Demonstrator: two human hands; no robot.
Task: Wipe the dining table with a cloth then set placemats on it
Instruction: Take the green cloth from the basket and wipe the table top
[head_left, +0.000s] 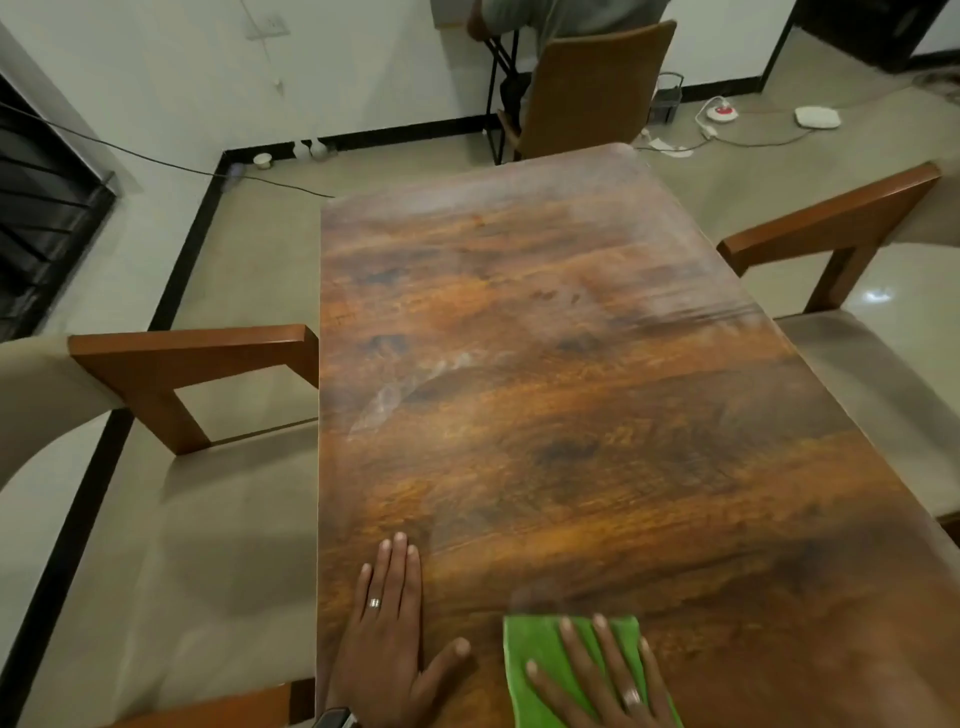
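Observation:
A long wooden dining table (545, 338) with a glossy top stretches away from me. A green cloth (535, 654) lies flat on its near edge. My right hand (602, 680) presses down on the cloth with straight, spread fingers. My left hand (389, 639) rests flat on the bare table top just left of the cloth, fingers straight and thumb out. Faint smears show on the table's middle and far right. No placemats are in view.
Cushioned wooden chairs stand on the left (171, 374) and right (831, 234) of the table, and a brown chair (587, 88) at the far end. A person sits behind that chair. Cables and a power strip (722, 114) lie on the floor at the back right.

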